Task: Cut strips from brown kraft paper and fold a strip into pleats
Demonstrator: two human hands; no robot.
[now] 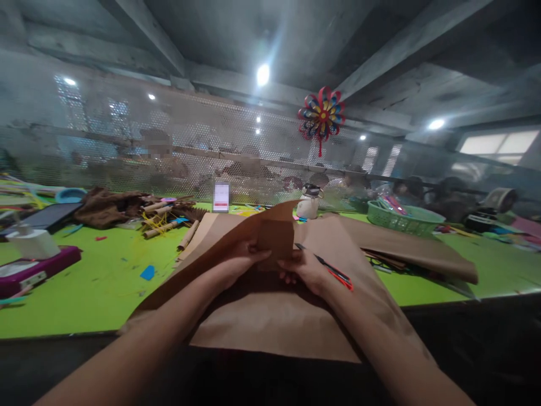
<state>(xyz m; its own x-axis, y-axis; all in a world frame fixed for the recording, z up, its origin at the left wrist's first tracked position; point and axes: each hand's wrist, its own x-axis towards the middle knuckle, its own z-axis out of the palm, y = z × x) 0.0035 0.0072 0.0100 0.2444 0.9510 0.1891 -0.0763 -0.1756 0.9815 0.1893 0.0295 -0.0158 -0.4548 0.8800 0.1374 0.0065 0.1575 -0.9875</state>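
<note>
A large sheet of brown kraft paper [270, 321] lies over the front edge of the green table [97, 293], its middle folded up into a raised flap [274, 231]. My left hand [243, 259] is closed, pinching the flap's left lower edge. My right hand [308, 269] is closed on the flap's right edge and also holds red-handled scissors [333, 270], whose dark blades point up and to the left.
A green basket [403, 219] stands at the back right, a small white figurine [307, 204] behind the paper. Paper rolls and brown scraps [139, 211] lie at the back left, a purple box [38, 268] at the left. A mesh screen [190, 141] with people behind it closes off the back.
</note>
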